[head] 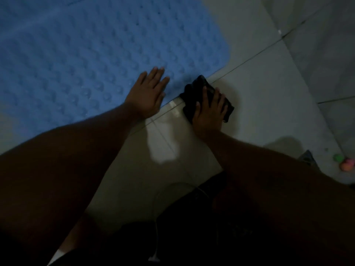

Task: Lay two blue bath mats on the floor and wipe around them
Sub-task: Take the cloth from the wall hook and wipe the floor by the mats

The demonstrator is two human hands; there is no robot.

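A blue bath mat (pixel 92 54) with a bumpy surface lies flat on the pale tiled floor (pixel 269 89), filling the upper left. My left hand (pixel 148 93) rests palm down on the mat's near edge, fingers spread. My right hand (pixel 208 112) presses a dark cloth (pixel 199 86) flat on the tile right beside the mat's rounded corner. Only one mat is in view; a faint seam at the top left may be another mat's edge, too dim to tell.
Grout lines cross the tiles. Small pink and green objects (pixel 345 163) lie on the floor at the right edge. A thin white cord (pixel 155 227) hangs down near my dark clothing at the bottom. The scene is dim.
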